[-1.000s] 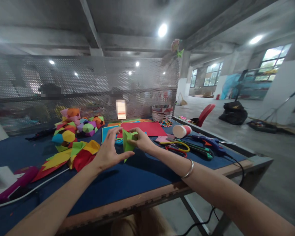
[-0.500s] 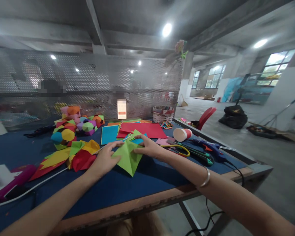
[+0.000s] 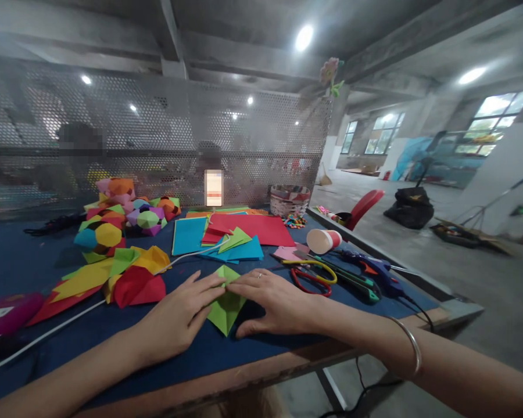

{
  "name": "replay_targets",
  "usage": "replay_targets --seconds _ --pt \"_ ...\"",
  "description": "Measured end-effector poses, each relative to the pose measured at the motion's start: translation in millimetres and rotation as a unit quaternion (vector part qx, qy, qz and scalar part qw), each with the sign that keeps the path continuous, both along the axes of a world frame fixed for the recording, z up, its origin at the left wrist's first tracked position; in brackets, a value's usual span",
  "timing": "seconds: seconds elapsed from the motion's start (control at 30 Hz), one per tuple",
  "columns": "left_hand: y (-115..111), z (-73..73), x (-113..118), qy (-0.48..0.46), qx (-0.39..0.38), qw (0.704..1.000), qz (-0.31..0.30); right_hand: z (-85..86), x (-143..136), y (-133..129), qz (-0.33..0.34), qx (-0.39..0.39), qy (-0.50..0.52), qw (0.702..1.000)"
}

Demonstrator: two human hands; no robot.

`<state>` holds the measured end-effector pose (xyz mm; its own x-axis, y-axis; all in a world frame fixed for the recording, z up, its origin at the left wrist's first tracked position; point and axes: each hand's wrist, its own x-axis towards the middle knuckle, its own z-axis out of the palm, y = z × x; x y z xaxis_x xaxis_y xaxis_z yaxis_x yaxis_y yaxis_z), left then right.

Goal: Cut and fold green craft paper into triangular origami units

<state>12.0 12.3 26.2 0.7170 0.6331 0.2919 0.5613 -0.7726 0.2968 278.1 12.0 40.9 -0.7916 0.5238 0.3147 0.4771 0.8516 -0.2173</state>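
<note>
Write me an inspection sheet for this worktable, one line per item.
Surface: dark blue tabletop with a pale edge strip.
Work pieces: creased green paper under the hands; red sheets and blue sheets beyond.
Clutter: paper cup on its side; scissors with yellow handles; blue glue gun at the right.
Hands: left hand and right hand both have fingers on the green paper.
Cables: white cable crosses the left side; black cable runs from the glue gun.
Surroundings: mesh screen behind; red chair and black bag at right.
Spills: nothing seen.
</note>
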Motion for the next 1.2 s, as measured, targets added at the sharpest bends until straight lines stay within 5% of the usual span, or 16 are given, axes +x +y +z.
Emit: replay_targets --seconds 0.2,0.37,0.6,0.73,0.97,1.1,1.2 --pt "2 0.3 -13 0.026 -0.035 0.999 -0.002 -4.1 -6 10 0.038 0.072 -0.027 0.996" --pt "6 -6.1 -11 -0.023 0.065 0.998 -0.009 -3.9 -9 15 0.075 0.149 -0.079 0.983" --pt "-23 -3.5 2 -0.060 0.212 0.974 -0.061 -0.5 0 -18 0.078 0.080 -0.046 0.993" --pt "-44 3.0 4 -0.047 0.204 0.974 -0.089 0.3 6 -38 0.090 0.055 -0.010 0.994" --pt "-32 2.8 9 -0.105 0.087 0.991 -0.007 0.7 -2 -26 -0.041 -0.045 0.055 0.997" --pt "-21 -3.8 14 -0.126 0.050 0.990 0.045 4.4 -13 -11 -0.160 -0.211 0.042 0.963" --pt "-15 -7.4 15 -0.115 0.055 0.988 0.085 5.2 -20 0 -0.209 -0.256 0.009 0.944"
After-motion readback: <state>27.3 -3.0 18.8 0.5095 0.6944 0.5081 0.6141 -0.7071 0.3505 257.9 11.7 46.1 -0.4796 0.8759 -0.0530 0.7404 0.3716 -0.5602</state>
